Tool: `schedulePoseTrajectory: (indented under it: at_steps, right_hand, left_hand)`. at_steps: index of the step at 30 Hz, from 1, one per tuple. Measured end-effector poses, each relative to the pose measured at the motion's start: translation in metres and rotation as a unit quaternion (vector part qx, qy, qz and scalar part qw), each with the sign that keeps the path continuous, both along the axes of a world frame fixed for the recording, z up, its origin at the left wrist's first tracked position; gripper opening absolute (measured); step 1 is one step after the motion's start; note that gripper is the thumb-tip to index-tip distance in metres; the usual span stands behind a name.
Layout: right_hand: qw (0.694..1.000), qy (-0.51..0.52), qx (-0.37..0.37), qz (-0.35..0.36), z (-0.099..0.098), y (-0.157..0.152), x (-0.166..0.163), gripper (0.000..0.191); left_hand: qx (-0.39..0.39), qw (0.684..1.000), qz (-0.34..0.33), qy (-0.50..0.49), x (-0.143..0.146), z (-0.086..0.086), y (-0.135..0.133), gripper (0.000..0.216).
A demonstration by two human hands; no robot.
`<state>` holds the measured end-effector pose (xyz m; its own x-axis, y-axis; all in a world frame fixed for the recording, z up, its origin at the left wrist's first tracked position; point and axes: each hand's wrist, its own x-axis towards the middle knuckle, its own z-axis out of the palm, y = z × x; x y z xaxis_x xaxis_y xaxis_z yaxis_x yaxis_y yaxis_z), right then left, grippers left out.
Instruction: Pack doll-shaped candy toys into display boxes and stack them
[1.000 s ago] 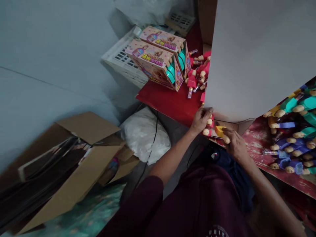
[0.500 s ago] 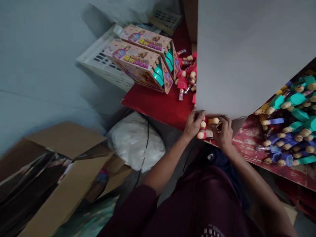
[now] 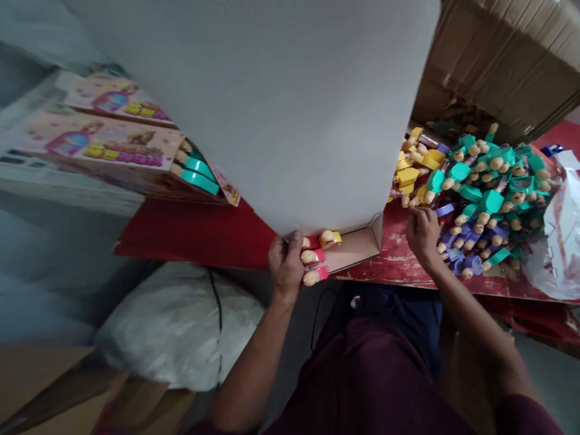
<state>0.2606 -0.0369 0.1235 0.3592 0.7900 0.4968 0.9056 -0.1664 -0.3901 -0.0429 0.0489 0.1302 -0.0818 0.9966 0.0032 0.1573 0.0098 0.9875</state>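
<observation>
Left hand (image 3: 286, 266) clasps box (image 3: 353, 251), left edge; right hand (image 3: 425, 237) (closure unclear) near toys (image 3: 492, 201); room inside, rightward.

We see plain grey-white across the flap (image 3: 281, 121) and pale tan inside the tray (image 3: 353, 251), with dark lines along its edges. Three toys (image 3: 319, 256) there are pinkish red, one toy (image 3: 336, 238) yellow, all beige-tipped. In the pile (image 3: 492, 202) we find yellow, bright teal and violet, again with beige. Our table (image 3: 194, 235) is red, scuffed whitish at right. The boxes (image 3: 104, 142) are peach-pink, with a magenta-and-blue emblem and yellow and purplish-pink lettering. Our shirt (image 3: 362, 368) is maroon, our trousers (image 3: 394, 302) navy, the sack (image 3: 176, 326) whitish, the carton (image 3: 507, 66) brown.
</observation>
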Motion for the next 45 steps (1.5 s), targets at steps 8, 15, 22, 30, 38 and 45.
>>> schedulePoseTrajectory:
  at_steps: [8, 15, 22, 30, 38, 45]
  right_hand:
    - [0.953, -0.165, -0.253, -0.022, 0.026, 0.104, 0.071, 0.035]
    - [0.903, -0.264, -0.328, 0.083, 0.016, 0.128, 0.098, 0.039]
    - [0.910, -0.299, -0.241, 0.155, 0.043, 0.103, 0.114, 0.033]
    - [0.999, -0.032, -0.035, 0.006, 0.112, -0.041, 0.065, 0.042]
    - [0.968, 0.084, -0.070, 0.224, 0.085, -0.084, -0.022, 0.030]
    - [0.900, -0.066, -0.178, 0.392, 0.031, -0.017, -0.089, 0.032]
  left_hand:
    - [-0.012, 0.998, 0.052, 0.025, -0.001, -0.004, 0.005, 0.046]
    - [0.042, 0.998, 0.037, 0.005, -0.009, -0.004, 0.001, 0.046]
    - [0.396, 0.899, 0.121, 0.145, -0.003, 0.028, -0.032, 0.048]
    - [0.418, 0.886, -0.144, 0.142, 0.040, 0.073, -0.084, 0.049]
    - [0.351, 0.896, -0.004, 0.271, -0.006, 0.040, -0.041, 0.033]
    - [0.337, 0.869, -0.122, 0.342, -0.015, 0.008, -0.043, 0.042]
